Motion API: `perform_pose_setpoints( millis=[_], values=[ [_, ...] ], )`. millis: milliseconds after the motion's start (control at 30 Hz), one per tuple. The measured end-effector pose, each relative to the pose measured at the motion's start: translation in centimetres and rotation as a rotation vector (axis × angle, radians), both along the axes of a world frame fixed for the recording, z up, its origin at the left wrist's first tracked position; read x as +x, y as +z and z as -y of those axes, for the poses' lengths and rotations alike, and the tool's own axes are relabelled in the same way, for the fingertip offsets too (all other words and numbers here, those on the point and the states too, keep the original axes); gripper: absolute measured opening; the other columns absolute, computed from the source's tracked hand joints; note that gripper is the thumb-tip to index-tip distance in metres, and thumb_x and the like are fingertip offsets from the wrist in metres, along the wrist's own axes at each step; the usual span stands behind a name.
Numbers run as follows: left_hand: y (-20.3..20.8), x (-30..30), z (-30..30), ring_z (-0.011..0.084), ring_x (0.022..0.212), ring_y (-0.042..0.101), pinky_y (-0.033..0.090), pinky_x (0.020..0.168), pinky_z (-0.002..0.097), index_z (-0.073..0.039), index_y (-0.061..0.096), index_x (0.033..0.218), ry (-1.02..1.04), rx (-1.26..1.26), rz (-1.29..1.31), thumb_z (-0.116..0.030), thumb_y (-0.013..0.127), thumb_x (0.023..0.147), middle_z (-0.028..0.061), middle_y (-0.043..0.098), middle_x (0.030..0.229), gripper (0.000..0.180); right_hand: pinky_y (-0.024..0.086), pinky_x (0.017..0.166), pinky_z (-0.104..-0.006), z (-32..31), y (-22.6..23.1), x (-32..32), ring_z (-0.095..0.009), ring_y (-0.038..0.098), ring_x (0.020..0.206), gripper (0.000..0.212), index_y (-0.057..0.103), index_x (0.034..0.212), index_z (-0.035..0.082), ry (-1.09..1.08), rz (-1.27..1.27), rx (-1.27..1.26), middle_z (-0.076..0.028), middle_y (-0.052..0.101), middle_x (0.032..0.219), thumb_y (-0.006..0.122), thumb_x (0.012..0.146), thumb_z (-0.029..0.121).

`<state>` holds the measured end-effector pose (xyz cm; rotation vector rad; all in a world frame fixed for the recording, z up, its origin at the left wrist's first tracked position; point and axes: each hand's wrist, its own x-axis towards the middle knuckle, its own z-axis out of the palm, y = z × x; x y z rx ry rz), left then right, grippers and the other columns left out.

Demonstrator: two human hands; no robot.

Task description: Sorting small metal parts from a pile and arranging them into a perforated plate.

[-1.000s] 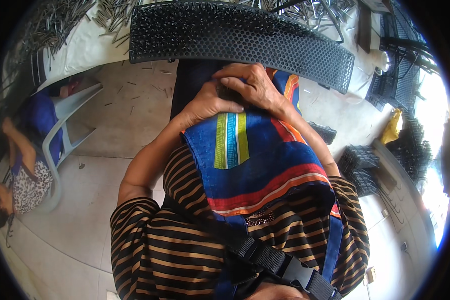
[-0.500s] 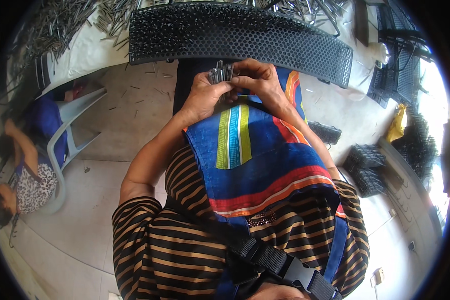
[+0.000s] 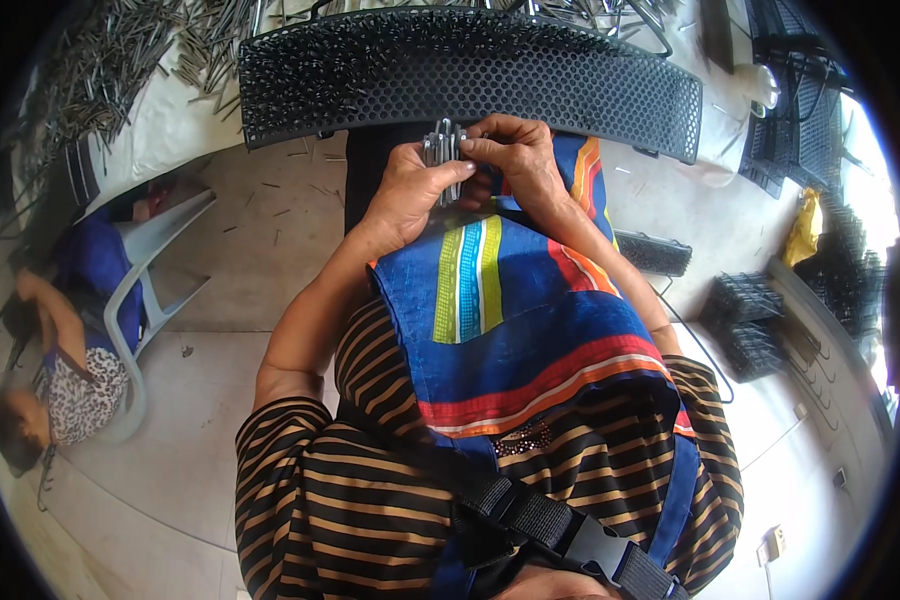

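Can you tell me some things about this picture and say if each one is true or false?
1. The left hand holds a bundle of thin metal pins. True.
2. The right hand rests on the floor. False: its fingertips are at the pins.
3. The black perforated tray lies in front of the hands. True.
4. The cloth on the lap is plain white. False: it is blue with coloured stripes.

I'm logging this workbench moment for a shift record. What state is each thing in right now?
Left hand: closed around a bunch of short grey metal pins, held upright.
Right hand: fingertips pinching the top of the bunch.
Black perforated plastic tray: lying flat on the table, many holes filled with pins.
Loose grey metal pins: scattered in heaps on the table.
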<state>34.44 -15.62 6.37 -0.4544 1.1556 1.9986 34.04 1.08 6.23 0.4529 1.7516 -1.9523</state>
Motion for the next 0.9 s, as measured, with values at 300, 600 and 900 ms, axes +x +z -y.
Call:
perform_pose_setpoints(
  millis=[300, 600, 900],
  values=[
    [-0.7, -1.0, -0.2, 0.0212, 0.070, 0.069, 0.060, 0.063, 0.0316, 0.003, 0.065, 0.094, 0.154, -0.067, 0.002, -0.002, 0.060, 0.087, 0.0147, 0.069, 0.083, 0.010, 0.047, 0.059, -0.0229, 0.2, -1.6, -1.7, -0.008, 0.059, 0.065, 0.012, 0.071, 0.087, -0.004, -0.010, -0.068, 0.105, -0.006, 0.068, 0.073, 0.070, 0.080, 0.006],
    [-1.1, -1.3, -0.5, 0.0205, 0.069, 0.069, 0.058, 0.061, 0.0320, 0.002, 0.065, 0.093, 0.332, -0.111, 0.014, -0.006, 0.059, 0.088, 0.0132, 0.068, 0.083, 0.011, 0.045, 0.057, -0.0205, 0.9, -1.3, -2.0, -0.005, 0.057, 0.064, 0.008, 0.070, 0.085, -0.002, -0.065, -0.093, 0.172, -0.003, 0.067, 0.070, 0.071, 0.080, 0.004],
    [-0.6, -1.9, -0.2, 0.0185, 0.070, 0.066, 0.056, 0.063, 0.0325, -0.001, 0.065, 0.097, 0.356, -0.036, 0.155, -0.006, 0.061, 0.088, 0.0110, 0.067, 0.083, 0.011, 0.045, 0.061, -0.0208, 2.1, -1.9, -5.8, -0.006, 0.058, 0.066, 0.010, 0.070, 0.084, 0.001, -0.319, -0.616, 0.321, -0.001, 0.066, 0.073, 0.075, 0.075, 0.001]
  ],
)
